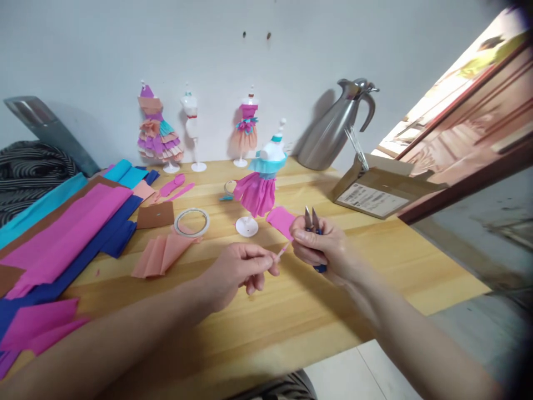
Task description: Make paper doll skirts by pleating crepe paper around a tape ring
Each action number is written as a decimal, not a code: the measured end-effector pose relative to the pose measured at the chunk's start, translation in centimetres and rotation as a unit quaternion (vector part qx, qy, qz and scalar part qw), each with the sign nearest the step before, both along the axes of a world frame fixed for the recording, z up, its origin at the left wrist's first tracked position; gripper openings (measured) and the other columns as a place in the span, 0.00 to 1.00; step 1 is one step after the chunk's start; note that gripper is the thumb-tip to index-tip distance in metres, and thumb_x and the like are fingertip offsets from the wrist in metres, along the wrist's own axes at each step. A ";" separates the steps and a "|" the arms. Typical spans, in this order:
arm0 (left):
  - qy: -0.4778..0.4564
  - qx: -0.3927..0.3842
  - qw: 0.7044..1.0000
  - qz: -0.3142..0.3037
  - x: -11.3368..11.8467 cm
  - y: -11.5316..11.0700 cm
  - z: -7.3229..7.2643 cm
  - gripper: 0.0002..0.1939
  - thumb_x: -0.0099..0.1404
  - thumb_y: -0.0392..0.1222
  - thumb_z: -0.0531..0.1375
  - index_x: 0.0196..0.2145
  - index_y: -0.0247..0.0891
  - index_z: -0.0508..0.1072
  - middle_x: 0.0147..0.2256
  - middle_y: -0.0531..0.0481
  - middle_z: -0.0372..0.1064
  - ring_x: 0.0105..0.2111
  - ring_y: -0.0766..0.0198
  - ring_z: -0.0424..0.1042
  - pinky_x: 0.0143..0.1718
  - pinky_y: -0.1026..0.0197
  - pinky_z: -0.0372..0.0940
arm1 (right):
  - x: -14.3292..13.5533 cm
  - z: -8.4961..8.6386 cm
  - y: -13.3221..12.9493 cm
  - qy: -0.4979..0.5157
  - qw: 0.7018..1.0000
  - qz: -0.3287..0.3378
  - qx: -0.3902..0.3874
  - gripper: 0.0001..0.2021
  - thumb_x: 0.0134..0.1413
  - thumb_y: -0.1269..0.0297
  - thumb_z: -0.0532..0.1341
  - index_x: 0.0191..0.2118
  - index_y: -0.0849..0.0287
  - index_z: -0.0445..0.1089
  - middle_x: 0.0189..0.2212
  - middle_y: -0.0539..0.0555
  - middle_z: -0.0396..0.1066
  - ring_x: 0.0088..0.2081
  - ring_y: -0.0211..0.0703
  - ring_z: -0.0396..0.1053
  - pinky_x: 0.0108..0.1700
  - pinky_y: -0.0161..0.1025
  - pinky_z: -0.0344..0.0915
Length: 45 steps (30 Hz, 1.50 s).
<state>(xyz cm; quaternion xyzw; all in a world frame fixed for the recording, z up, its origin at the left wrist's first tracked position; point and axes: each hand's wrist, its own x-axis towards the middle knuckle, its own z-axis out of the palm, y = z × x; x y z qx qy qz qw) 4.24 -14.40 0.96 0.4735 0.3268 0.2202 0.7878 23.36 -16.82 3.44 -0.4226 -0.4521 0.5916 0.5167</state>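
My left hand (239, 272) pinches one end of a small narrow pale strip (283, 251) with a pink spot on it. In my right hand (322, 244) is a pair of scissors (308, 218), blades pointing up and blue handles in the palm. The right fingertips also reach the strip's other end. Just beyond the hands stands a miniature dress form (272, 149) wearing a turquoise top and a magenta crepe-paper skirt (257, 194), on a round white base (247, 226). A folded magenta paper piece (281, 221) lies behind my right hand.
Several crepe-paper sheets (75, 222) cover the table's left side. A tape roll (191, 223) and peach paper (162, 256) lie nearby. More dress forms (160, 125) line the wall. A steel jug (333, 125) and a cardboard box (372, 191) stand at the right.
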 end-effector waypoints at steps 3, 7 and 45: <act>-0.019 -0.025 0.999 -0.008 0.1 -0.5 0.1 0.18 0.50 0.50 0.68 0.30 0.31 0.75 0.27 0.50 0.72 0.16 0.76 0.61 0.15 0.69 0.50 | -0.1 -0.3 0.2 0.005 1.000 0.003 -0.005 0.15 0.45 0.57 0.69 0.25 0.59 0.63 0.08 0.38 0.49 0.11 0.25 0.40 0.15 0.30 0.35; -0.003 -0.019 1.000 0.023 0.0 -0.5 0.5 0.14 0.49 0.47 0.67 0.26 0.31 0.75 0.22 0.52 0.70 0.15 0.76 0.59 0.15 0.70 0.48 | 0.1 -0.8 0.5 -0.007 1.000 -0.003 -0.009 0.16 0.44 0.57 0.69 0.26 0.59 0.63 0.09 0.38 0.49 0.12 0.26 0.39 0.16 0.31 0.35; 0.119 0.202 0.961 0.150 -2.7 -0.9 -0.2 0.11 0.55 0.45 0.62 0.22 0.34 0.75 0.18 0.55 0.60 0.20 0.71 0.56 0.22 0.67 0.52 | -2.8 -1.6 -1.4 -0.140 0.972 0.173 -0.076 0.26 0.55 0.40 0.55 0.35 0.63 0.67 0.18 0.42 0.50 0.18 0.31 0.45 0.22 0.35 0.40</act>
